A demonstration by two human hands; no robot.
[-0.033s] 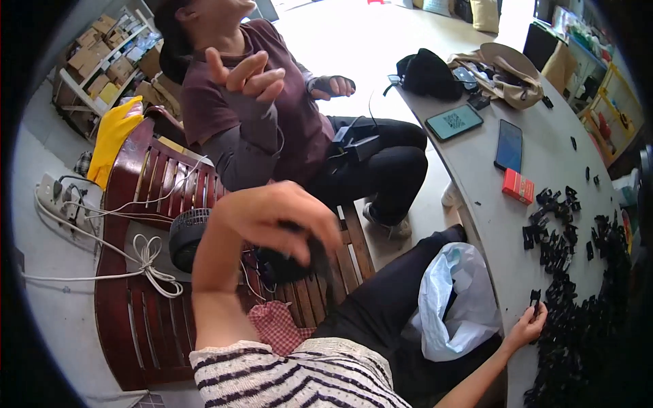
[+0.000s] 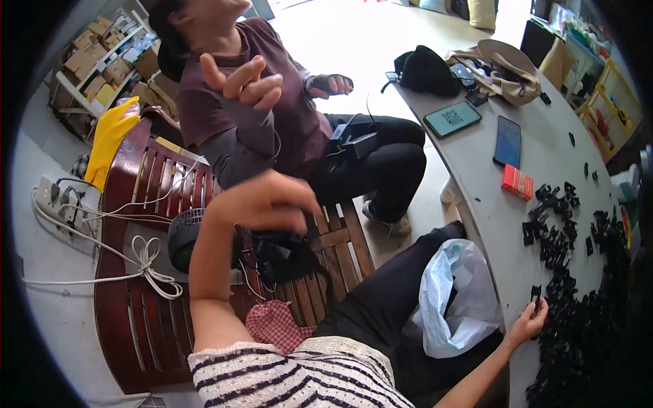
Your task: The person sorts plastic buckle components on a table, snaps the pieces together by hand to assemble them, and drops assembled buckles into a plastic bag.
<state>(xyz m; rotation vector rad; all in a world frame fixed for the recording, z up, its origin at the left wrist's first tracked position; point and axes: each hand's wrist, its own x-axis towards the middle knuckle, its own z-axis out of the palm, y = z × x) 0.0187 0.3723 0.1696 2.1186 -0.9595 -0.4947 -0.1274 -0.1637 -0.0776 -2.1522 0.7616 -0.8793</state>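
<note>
My left hand [image 2: 269,204] is raised over the wooden bench, blurred by motion. Its fingers are loosely bent and apart, with nothing visible in them. At the table's right side, my right hand [image 2: 527,325] pinches a small black plastic clip [image 2: 536,294] upright between thumb and fingers. Beside that hand spreads a large heap of similar black plastic parts [image 2: 571,319]. An open white plastic bag [image 2: 442,306] stands at my lap, against the table's edge; its contents are mostly hidden.
Another person [image 2: 279,109] sits on the bench [image 2: 340,238], one hand raised. On the table [image 2: 486,224] lie two phones [image 2: 452,119], a red box [image 2: 517,182], a black cap [image 2: 428,71] and a beige hat [image 2: 507,68]. White cables [image 2: 153,268], a fan [image 2: 183,238] and yellow gloves [image 2: 112,139] are left.
My left hand has swung a little left and its fingers have drawn in. My right hand still holds the clip in nearly the same place.
</note>
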